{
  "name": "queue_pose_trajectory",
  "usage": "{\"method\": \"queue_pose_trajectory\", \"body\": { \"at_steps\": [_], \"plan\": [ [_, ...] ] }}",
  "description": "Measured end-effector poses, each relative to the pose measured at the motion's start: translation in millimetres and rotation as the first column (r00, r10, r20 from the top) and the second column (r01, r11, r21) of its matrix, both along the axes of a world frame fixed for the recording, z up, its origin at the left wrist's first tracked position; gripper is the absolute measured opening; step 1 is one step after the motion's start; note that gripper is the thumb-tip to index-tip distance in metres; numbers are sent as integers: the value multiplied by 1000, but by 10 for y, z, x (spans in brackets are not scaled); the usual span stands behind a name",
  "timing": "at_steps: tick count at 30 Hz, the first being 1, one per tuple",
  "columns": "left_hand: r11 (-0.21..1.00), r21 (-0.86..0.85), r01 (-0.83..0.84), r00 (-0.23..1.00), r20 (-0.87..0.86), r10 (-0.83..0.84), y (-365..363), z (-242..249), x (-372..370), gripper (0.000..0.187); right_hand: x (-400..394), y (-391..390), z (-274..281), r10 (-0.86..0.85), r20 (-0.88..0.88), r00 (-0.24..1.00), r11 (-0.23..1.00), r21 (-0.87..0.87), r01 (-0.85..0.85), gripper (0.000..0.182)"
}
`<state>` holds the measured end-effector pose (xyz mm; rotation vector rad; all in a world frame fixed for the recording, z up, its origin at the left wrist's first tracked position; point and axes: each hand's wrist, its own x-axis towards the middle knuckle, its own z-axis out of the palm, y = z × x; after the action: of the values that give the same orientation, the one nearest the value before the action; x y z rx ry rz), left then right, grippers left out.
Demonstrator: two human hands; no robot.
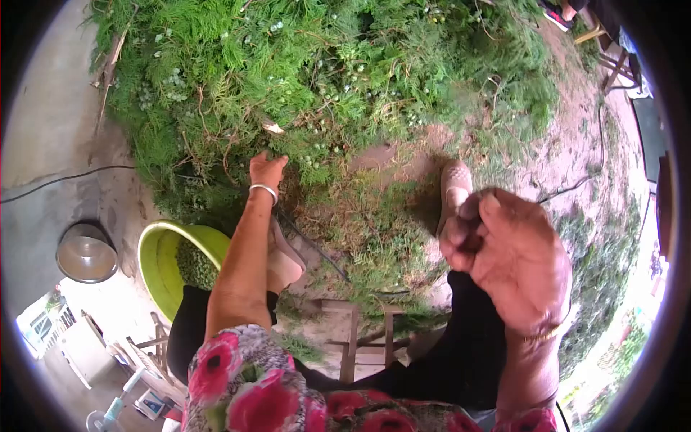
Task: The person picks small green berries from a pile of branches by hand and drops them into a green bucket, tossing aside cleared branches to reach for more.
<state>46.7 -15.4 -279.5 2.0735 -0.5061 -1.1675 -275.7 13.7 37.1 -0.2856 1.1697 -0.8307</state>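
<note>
My left hand [267, 173], with a white bracelet at the wrist, reaches down to the near edge of a big heap of green conifer branches [324, 65]. Its fingers are closed on a branch there, and the foliage partly hides the grip. Small pale bluish cones dot the heap, and a pale cut branch end [273, 127] shows just beyond the fingers. Raised close to the camera on the right, my right hand [520, 255] has its fingers curled toward the thumb. Its fingertips are dark and slightly blurred; anything between them cannot be made out.
A yellow-green tub [149, 263] holding small greenish cones stands by my left leg. Left of it lies a metal bowl [87, 253]. A black cable [317, 248] crosses the ground between my feet. Wooden stool bars [350, 338] show below, and another person's shoe [556, 18] appears top right.
</note>
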Motion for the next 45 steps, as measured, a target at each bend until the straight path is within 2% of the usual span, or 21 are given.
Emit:
{"method": "queue_pose_trajectory", "body": {
  "at_steps": [1,2,3,6,9,12,13,15,16,18,19,20,21,23,24,30,33,36,37,39,45],
  "plan": [
    [1000,2,-11,1000,-3,11,-74,-166,79,42,30,-16,2,11,-3,1000,1000,2,-11,24],
    [996,88,-26,922,386,-10,-101,-314,222,45,69,-12,27,-15,-24,1000,1000,26,15,25],
    [985,158,-65,702,709,-67,-119,-411,348,48,96,-10,32,-43,-48,998,998,42,45,26],
    [970,12,-242,616,775,144,-245,-34,592,39,55,13,-25,-3,61,998,999,35,1,26],
    [959,146,-241,599,800,29,-441,196,716,40,97,12,-35,18,54,998,999,37,-20,27],
    [960,203,-193,431,896,-103,-547,430,706,43,107,12,-26,18,47,999,999,49,-21,27],
    [962,200,-186,430,897,-103,-530,450,729,43,105,15,-19,14,56,998,999,50,-16,27],
    [913,406,-31,431,830,-355,-503,497,806,38,111,5,5,19,48,999,998,66,-22,26],
    [882,456,115,580,691,-433,-514,407,894,35,119,-2,25,29,43,999,995,89,-33,25],
    [976,157,148,847,489,-207,-318,-340,1181,32,125,-4,12,31,45,999,997,63,-33,24],
    [973,117,197,692,687,-222,-201,-371,967,28,129,-1,0,34,43,998,998,41,-36,24],
    [951,-88,296,674,724,-143,-70,-268,681,24,134,-3,-4,34,44,998,999,25,-35,24],
    [963,-162,217,923,356,-148,-19,-66,430,14,140,-6,-11,33,41,999,999,17,-34,24],
    [987,-159,-10,984,-179,-18,35,708,-185,10,167,5,-24,25,44,999,1000,-12,-25,25],
    [969,-242,-43,969,-248,-19,84,802,-309,9,187,21,-29,25,24,999,1000,-18,-25,23],
    [955,-296,-15,959,-276,-70,246,2112,-697,9,301,90,-296,30,-162,986,979,-196,-62,24],
    [931,-364,22,905,-388,-173,677,2772,-922,10,373,92,-351,143,21,990,989,-51,-141,30],
    [822,-428,376,886,-93,-454,1150,3259,-1139,14,577,105,-192,182,126,975,961,187,-203,40],
    [853,-421,309,886,-199,-419,1277,3327,-1218,14,594,111,-236,179,120,977,965,174,-198,40],
    [760,-438,479,859,56,-509,1476,3192,-1251,14,627,144,-312,20,251,968,980,185,-68,29],
    [648,-515,562,785,86,-613,1687,3263,-1427,14,706,101,-350,-144,297,944,978,189,89,18]
  ]
}}
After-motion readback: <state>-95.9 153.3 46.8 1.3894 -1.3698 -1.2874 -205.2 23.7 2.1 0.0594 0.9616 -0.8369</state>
